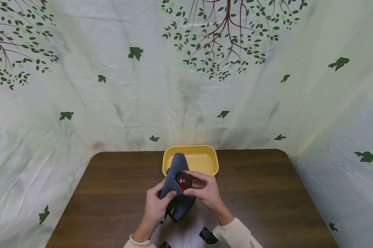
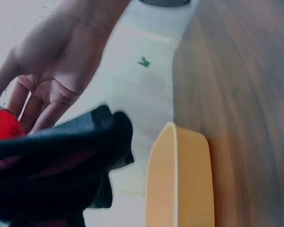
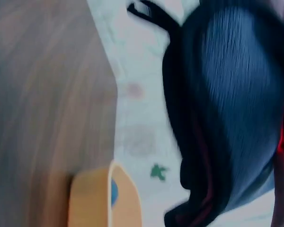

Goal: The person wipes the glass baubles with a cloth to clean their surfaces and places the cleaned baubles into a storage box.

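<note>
My left hand (image 1: 154, 205) grips a dark blue fabric pouch (image 1: 175, 169) by its side, its thumb on the front of the cloth. The pouch is held up over the table and its mouth gapes, with a dark inside showing. At that opening my right hand (image 1: 208, 188) holds a shiny red ball (image 1: 183, 180) between thumb and fingers. The left wrist view catches the translucent red ball (image 2: 4, 124) at the edge of the pouch (image 2: 52, 158). A strap-like tab sticks out from the pouch (image 3: 241, 90) in the right wrist view.
A yellow tray (image 1: 201, 147) stands at the table's far edge, just behind the pouch. Some blue item (image 3: 114, 192) shows inside it in the right wrist view. The brown wooden table (image 1: 260, 196) meets a leaf-printed curtain (image 1: 186, 103) behind it.
</note>
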`<act>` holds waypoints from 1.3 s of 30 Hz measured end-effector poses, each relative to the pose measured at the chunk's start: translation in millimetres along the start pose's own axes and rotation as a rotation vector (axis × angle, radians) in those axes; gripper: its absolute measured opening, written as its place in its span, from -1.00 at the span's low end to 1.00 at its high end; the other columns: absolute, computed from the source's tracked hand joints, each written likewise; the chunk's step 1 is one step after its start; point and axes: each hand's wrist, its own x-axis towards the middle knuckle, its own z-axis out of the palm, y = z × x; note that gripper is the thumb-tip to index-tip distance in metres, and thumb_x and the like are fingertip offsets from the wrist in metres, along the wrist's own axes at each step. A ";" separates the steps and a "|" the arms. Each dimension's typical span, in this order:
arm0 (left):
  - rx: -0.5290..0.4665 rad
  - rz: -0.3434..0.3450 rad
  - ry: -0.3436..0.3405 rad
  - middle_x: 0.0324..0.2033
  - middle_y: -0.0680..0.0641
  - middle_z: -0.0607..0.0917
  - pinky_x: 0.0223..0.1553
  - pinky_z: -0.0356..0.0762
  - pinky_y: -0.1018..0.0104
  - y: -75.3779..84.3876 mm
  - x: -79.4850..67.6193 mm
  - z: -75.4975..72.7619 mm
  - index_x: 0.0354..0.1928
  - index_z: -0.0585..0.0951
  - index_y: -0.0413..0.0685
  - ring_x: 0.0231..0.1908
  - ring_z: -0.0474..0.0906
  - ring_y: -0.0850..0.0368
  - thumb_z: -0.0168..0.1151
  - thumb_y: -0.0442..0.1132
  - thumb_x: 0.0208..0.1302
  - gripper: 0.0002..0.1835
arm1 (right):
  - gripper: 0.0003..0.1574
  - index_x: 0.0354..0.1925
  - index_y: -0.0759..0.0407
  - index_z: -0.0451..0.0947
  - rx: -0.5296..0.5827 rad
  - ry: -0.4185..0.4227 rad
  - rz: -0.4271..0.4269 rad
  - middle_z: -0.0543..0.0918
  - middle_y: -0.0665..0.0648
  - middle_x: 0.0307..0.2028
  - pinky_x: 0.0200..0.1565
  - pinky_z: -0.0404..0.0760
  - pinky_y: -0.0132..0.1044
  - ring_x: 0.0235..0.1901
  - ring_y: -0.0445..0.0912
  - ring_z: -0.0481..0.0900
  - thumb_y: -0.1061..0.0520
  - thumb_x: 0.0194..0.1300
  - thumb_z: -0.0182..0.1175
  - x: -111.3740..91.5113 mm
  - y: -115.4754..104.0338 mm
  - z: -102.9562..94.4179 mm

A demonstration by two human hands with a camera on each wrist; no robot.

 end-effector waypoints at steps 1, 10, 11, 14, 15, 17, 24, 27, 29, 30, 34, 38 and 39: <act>0.039 0.038 -0.003 -0.09 0.09 0.71 -0.16 0.62 0.41 -1.2 0.1 -0.3 0.14 0.51 -0.44 -0.16 0.65 0.24 0.32 -0.59 0.07 -0.48 | -0.37 0.07 0.62 0.45 0.019 0.029 0.028 0.61 0.39 -0.01 -0.03 0.61 -0.21 -0.09 -0.09 0.64 0.31 0.08 0.41 -1.1 0.0 2.5; 0.338 0.356 -0.036 0.10 -0.35 0.55 0.15 0.40 0.43 -9.5 4.8 -4.0 0.14 0.54 -0.38 0.15 0.48 0.18 0.49 -0.59 -0.24 -0.27 | -0.61 -0.02 0.57 0.55 0.048 0.301 0.395 0.69 0.40 -0.20 -0.28 0.69 -0.17 -0.37 -0.09 0.73 0.25 0.30 0.23 -4.7 -3.2 22.6; 0.335 0.358 -0.034 0.10 -0.36 0.55 0.16 0.39 0.44 -10.2 5.3 -3.9 0.13 0.54 -0.39 0.16 0.47 0.19 0.49 -0.60 -0.25 -0.27 | -0.61 -0.03 0.57 0.56 0.051 0.312 0.408 0.69 0.41 -0.20 -0.28 0.69 -0.17 -0.37 -0.09 0.73 0.25 0.31 0.23 -4.6 -3.3 23.6; 0.297 0.335 -0.005 0.12 -0.34 0.55 0.17 0.37 0.45 -9.3 5.6 -2.3 0.14 0.52 -0.43 0.17 0.46 0.20 0.46 -0.65 -0.23 -0.28 | -0.56 0.04 0.57 0.52 0.072 0.300 0.380 0.64 0.47 -0.11 -0.22 0.68 -0.21 -0.28 -0.09 0.72 0.26 0.28 0.25 -5.1 -2.9 25.5; 0.275 0.307 0.014 0.13 -0.29 0.56 0.17 0.37 0.47 -8.9 5.3 -1.3 0.15 0.51 -0.43 0.17 0.47 0.22 0.44 -0.66 -0.21 -0.29 | -0.53 0.07 0.56 0.50 0.083 0.289 0.358 0.61 0.49 -0.06 -0.18 0.67 -0.22 -0.22 -0.09 0.71 0.28 0.26 0.27 -5.5 -1.9 25.6; 0.236 0.228 0.060 0.12 -0.13 0.59 0.11 0.41 0.50 -7.6 3.9 1.2 0.16 0.49 -0.45 0.12 0.50 0.27 0.40 -0.66 -0.15 -0.31 | -0.42 0.13 0.58 0.43 0.123 0.256 0.299 0.54 0.52 0.03 -0.09 0.63 -0.23 -0.09 -0.07 0.67 0.31 0.20 0.31 -6.4 -0.3 25.5; -0.038 -0.138 0.191 -0.16 0.14 0.71 -0.15 0.61 0.41 -0.8 -0.6 9.4 0.16 0.39 -0.62 -0.16 0.65 0.27 0.25 -0.52 0.20 -0.51 | -0.22 0.20 0.60 0.34 0.134 0.107 0.062 0.43 0.52 0.17 0.10 0.49 -0.20 0.18 0.00 0.49 0.41 0.02 0.41 -7.2 8.0 19.0; -0.086 -0.188 0.189 -0.22 0.12 0.72 -0.17 0.63 0.38 2.8 -1.2 10.8 0.14 0.43 -0.60 -0.20 0.66 0.24 0.22 -0.48 0.25 -0.55 | -0.22 0.17 0.60 0.38 0.095 0.105 0.040 0.47 0.51 0.14 0.10 0.50 -0.20 0.16 0.00 0.51 0.40 -0.02 0.44 -7.8 8.6 16.5; -0.099 -0.170 0.170 -0.22 0.12 0.73 -0.18 0.63 0.38 4.3 -1.9 11.2 0.13 0.52 -0.46 -0.21 0.66 0.23 0.24 -0.46 0.24 -0.59 | -0.24 0.14 0.57 0.43 0.056 0.147 0.078 0.51 0.48 0.11 0.06 0.53 -0.20 0.11 -0.01 0.56 0.39 -0.04 0.45 -8.0 5.6 16.4; -0.094 -0.148 0.159 -0.20 0.13 0.73 -0.17 0.63 0.39 4.1 -2.3 11.3 0.13 0.52 -0.44 -0.20 0.65 0.24 0.26 -0.47 0.22 -0.58 | -0.26 0.13 0.56 0.44 0.046 0.170 0.101 0.53 0.49 0.08 0.03 0.55 -0.21 0.07 -0.03 0.58 0.38 -0.04 0.46 -7.7 3.9 16.8; -0.013 -0.008 0.100 -0.05 0.15 0.69 -0.11 0.59 0.43 -1.3 -3.0 8.7 0.17 0.49 -0.40 -0.08 0.62 0.27 0.32 -0.58 0.07 -0.45 | -0.36 0.08 0.57 0.48 0.040 0.242 0.210 0.56 0.52 0.01 -0.06 0.61 -0.23 -0.06 -0.06 0.65 0.36 0.02 0.43 -6.1 -2.7 19.8; 0.166 0.225 0.029 0.11 0.00 0.59 0.09 0.45 0.46 -9.0 0.3 3.6 0.16 0.46 -0.48 0.12 0.52 0.22 0.39 -0.67 -0.15 -0.32 | -0.53 0.02 0.56 0.53 0.019 0.280 0.305 0.61 0.51 -0.09 -0.18 0.66 -0.22 -0.20 -0.08 0.71 0.34 0.16 0.33 -5.6 -4.7 20.8; 0.198 0.279 0.013 0.14 -0.07 0.57 0.13 0.41 0.47 -10.4 1.8 2.8 0.15 0.48 -0.47 0.15 0.49 0.21 0.41 -0.68 -0.18 -0.30 | -0.57 0.01 0.55 0.55 0.006 0.289 0.328 0.63 0.49 -0.11 -0.21 0.67 -0.22 -0.24 -0.09 0.72 0.33 0.19 0.31 -5.6 -4.9 20.7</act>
